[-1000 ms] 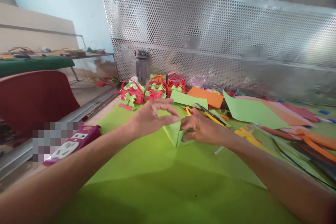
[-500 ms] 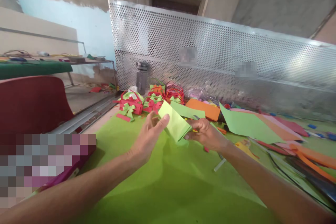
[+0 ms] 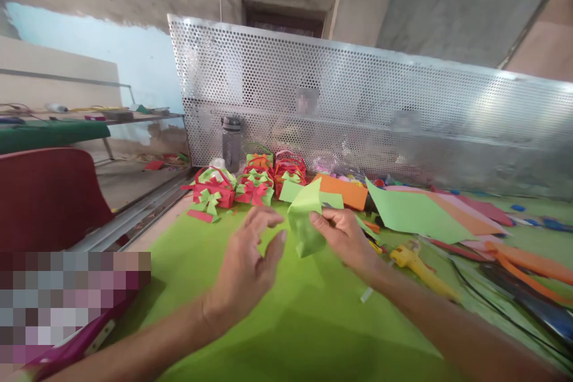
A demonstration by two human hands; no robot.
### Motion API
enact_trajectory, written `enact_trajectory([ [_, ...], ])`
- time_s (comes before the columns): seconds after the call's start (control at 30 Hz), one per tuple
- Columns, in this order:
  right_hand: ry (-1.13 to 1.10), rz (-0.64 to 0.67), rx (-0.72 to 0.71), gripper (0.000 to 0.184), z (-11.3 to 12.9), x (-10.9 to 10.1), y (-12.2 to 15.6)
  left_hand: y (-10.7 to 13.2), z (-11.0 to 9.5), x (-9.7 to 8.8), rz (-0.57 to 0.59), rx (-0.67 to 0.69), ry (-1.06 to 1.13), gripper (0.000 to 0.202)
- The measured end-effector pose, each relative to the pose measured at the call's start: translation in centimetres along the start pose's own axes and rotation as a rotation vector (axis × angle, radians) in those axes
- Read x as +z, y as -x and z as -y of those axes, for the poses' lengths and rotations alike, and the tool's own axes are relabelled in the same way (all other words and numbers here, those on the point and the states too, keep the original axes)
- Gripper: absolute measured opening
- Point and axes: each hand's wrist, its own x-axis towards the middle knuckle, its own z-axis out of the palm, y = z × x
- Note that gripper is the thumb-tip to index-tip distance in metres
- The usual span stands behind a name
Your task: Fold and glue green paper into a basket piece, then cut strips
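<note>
My right hand [image 3: 342, 239] pinches a folded light green paper piece [image 3: 307, 224] and holds it up above the large green sheet [image 3: 268, 316] that covers the table. My left hand [image 3: 246, 265] hovers just left of the paper with fingers spread, touching nothing. Both forearms reach in from the bottom of the view.
Red and green paper baskets [image 3: 233, 185] stand at the back left, by a grey bottle [image 3: 231, 143]. Loose green, orange and pink sheets [image 3: 416, 212] and a yellow tool [image 3: 421, 268] lie to the right. A perforated metal screen [image 3: 358, 107] closes the back. A red chair [image 3: 49, 197] is at left.
The folded paper was pressed on the table, then lifted with both hands. Now my left hand has let go and drawn back, and my right hand alone holds the paper.
</note>
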Motion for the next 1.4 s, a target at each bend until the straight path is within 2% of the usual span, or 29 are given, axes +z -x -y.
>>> enact_trajectory([
  [0.03,-0.006,-0.002,-0.003,0.043,0.1,0.3,0.2,0.5,-0.2,0.3,0.03,0.076,-0.048,0.023],
  [0.1,-0.022,0.001,-0.012,0.04,0.5,1.0,0.7,1.4,-0.4,1.1,0.091,0.15,-0.144,0.042],
  [0.17,-0.074,0.028,-0.038,0.035,1.1,1.6,1.2,2.0,-0.1,1.8,0.139,0.174,-0.169,0.055],
  [0.23,-0.142,0.08,-0.082,0.03,1.8,1.9,1.7,2.0,0.2,2.2,0.142,0.175,-0.137,0.06],
  [0.33,-0.19,0.165,-0.123,0.035,2.5,2.1,2.1,1.3,0.2,1.9,0.11,0.114,-0.004,0.054],
  [0.47,-0.154,0.227,-0.074,0.046,2.2,2.4,2.2,-0.2,0.1,0.8,0.13,-0.018,0.152,0.035],
  [0.6,-0.101,0.283,-0.045,0.057,2.2,2.8,3.0,-1.5,0.7,-0.4,0.153,-0.042,0.1,0.029],
  [0.7,0.003,0.331,-0.064,0.052,4.2,1.9,4.5,-2.3,1.3,-1.2,0.216,-0.048,0.027,0.024],
  [0.77,0.035,0.299,-0.149,0.043,6.0,0.4,5.1,-2.6,1.6,-1.6,0.258,-0.062,0.0,0.022],
  [0.87,0.133,0.059,-0.278,0.027,7.5,-2.1,4.6,-2.9,1.8,-1.8,0.378,-0.068,-0.023,0.024],
  [0.93,0.237,-0.009,-0.263,0.025,7.3,-3.1,3.4,-2.8,1.8,-1.8,0.472,-0.06,-0.036,0.025],
  [0.97,0.287,-0.001,-0.234,0.026,6.8,-3.3,2.7,-2.7,1.7,-1.6,0.513,-0.049,-0.042,0.026],
  [1.1,0.663,0.281,-0.084,0.028,4.8,-1.9,1.1,-2.0,1.6,-0.7,0.625,0.025,-0.066,0.025],
  [1.2,0.93,0.473,-0.049,0.019,4.4,-0.2,1.3,-1.3,1.5,0.1,0.671,0.059,-0.092,0.026],
  [1.27,0.989,0.514,-0.053,0.018,4.4,0.5,1.6,-1.0,1.4,0.3,0.665,0.06,-0.12,0.028],
  [1.4,1.025,0.508,-0.058,0.017,4.4,0.7,1.8,-1.1,1.1,0.0,0.597,0.047,-0.191,0.025],
])
